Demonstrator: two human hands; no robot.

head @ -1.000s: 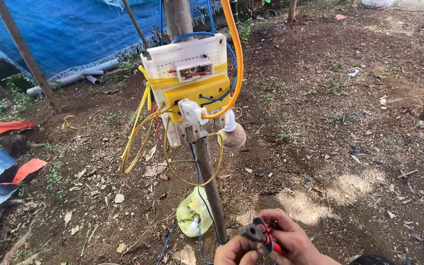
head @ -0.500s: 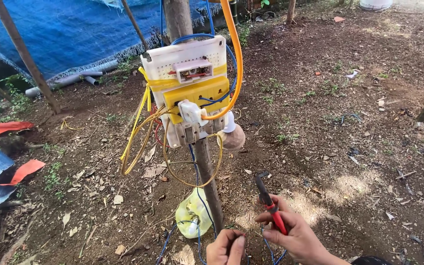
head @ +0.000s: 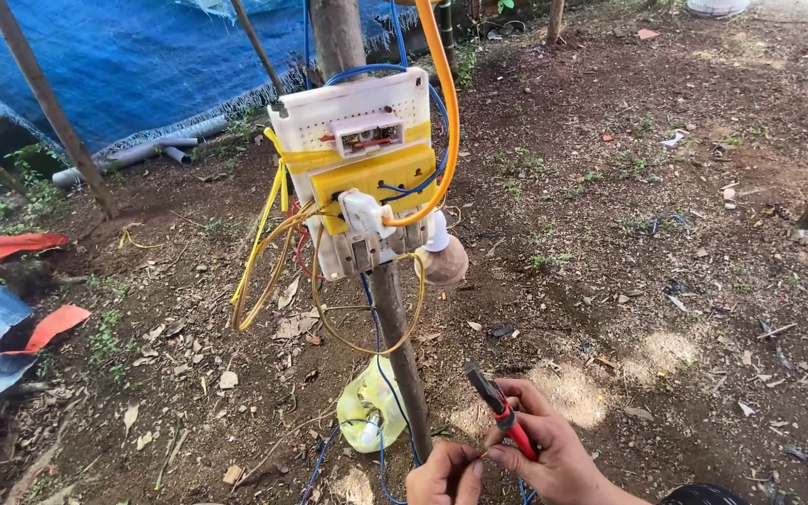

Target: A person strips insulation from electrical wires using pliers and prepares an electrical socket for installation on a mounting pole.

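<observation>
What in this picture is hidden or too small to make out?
Head view:
- Left hand: lower part cut off by the bottom edge.
- What its fingertips pinch: too small.
- Pliers in right hand: handles covered by the fingers.
- Yellow bag contents: hidden by the plastic.

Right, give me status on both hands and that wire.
Right hand grips red-handled pliers, jaws up. Left hand pinches a thin wire end. Wooden post and blue cable stand close ahead.

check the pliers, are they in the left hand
No, the red-handled pliers sit in the right hand; the left hand pinches a thin wire.
</observation>
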